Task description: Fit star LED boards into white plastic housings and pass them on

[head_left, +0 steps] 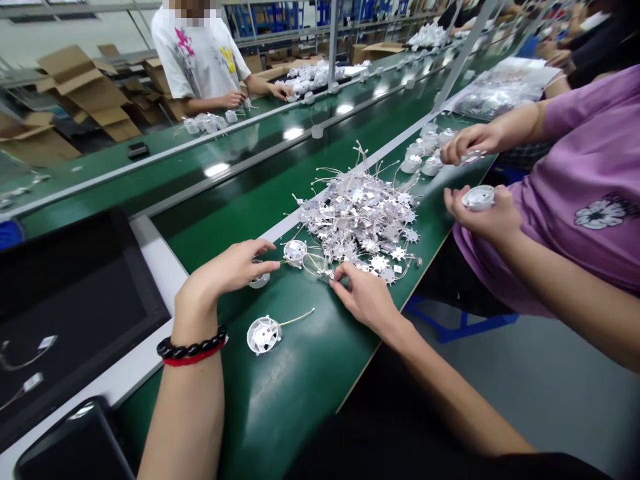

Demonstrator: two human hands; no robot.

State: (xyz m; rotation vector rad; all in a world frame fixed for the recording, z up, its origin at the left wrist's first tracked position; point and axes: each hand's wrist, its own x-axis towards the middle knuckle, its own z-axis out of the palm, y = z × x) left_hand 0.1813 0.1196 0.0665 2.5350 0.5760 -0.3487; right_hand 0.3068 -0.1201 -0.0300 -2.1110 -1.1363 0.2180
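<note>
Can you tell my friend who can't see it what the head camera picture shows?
Two bare hands work at a green conveyor belt: the right hand touches the edge of a heap of silvery star-shaped boards with wires, and the left hand is beside a round white housing. A person in a purple shirt sits alongside.

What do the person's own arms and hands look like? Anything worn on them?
The left hand and right hand are gloveless, the forearms bare. The left wrist wears a black bead bracelet with a red cord; the right wrist shows nothing.

Green conveyor belt [290, 393], wired LED boards [357, 227]
</note>
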